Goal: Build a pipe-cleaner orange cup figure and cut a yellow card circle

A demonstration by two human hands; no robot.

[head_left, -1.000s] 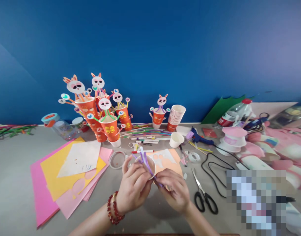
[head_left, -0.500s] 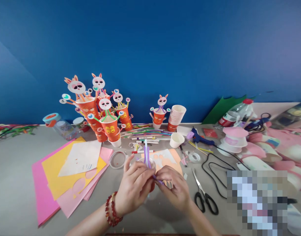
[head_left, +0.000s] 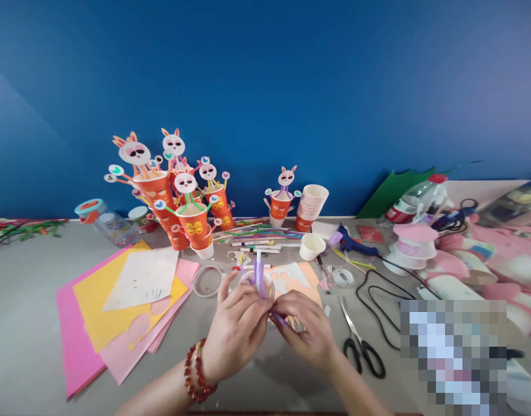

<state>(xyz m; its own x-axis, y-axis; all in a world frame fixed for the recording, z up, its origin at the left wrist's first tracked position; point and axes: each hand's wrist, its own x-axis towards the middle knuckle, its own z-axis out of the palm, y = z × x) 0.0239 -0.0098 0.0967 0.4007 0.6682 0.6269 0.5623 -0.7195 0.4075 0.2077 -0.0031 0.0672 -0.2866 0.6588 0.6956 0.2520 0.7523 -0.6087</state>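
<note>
Paper cup [head_left: 268,283], purple pipe cleaner [head_left: 279,319]
Left hand [head_left: 237,323] clasps the cup's near side; right hand [head_left: 308,332] seemingly pinches the pipe cleaner.

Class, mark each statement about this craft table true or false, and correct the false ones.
1. The left hand holds a paper cup. True.
2. The right hand pinches a green pipe cleaner. False: the right hand pinches a purple pipe cleaner.
3. The red beads are on the right wrist. False: the red beads are on the left wrist.
4. The scissors lie to the right of both hands. True.
5. The stack of cups stands beside a cup with a rabbit face. True.
</note>
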